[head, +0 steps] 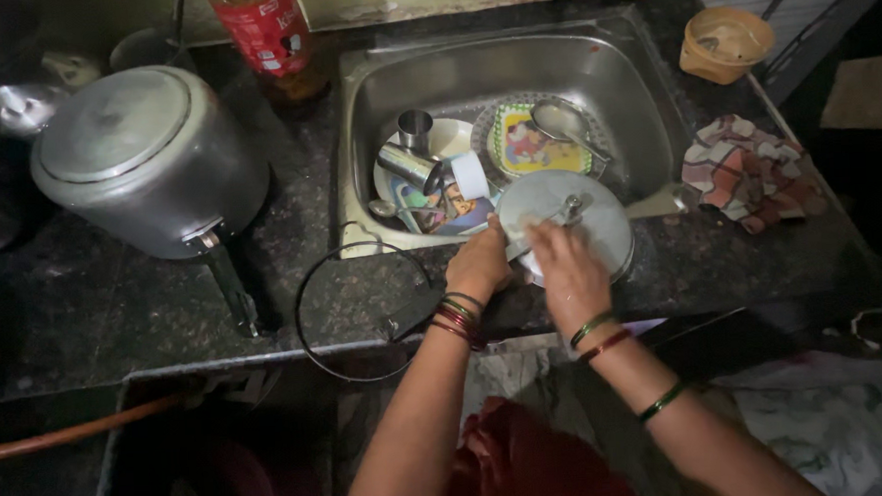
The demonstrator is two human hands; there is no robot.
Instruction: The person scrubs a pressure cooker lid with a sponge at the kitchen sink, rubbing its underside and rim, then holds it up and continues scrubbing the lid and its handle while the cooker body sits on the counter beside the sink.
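Left hand (pixel 479 264) grips the cooker lid (pixel 567 223) by its handle at the sink's (pixel 592 63) front edge, right hand (pixel 569 272) pressed flat on it. Big pot (pixel 150 157) sits on the bench (pixel 86 293).

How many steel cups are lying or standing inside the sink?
2. One steel cup stands upright at the back left of the sink; another cup lies on its side just in front. More may be hidden under the dishes.

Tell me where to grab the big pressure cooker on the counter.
Take the pressure cooker by its long black handle, coming from the front counter edge. The handle juts toward the person, clear of the round body; the loose gasket ring lies just beside it.
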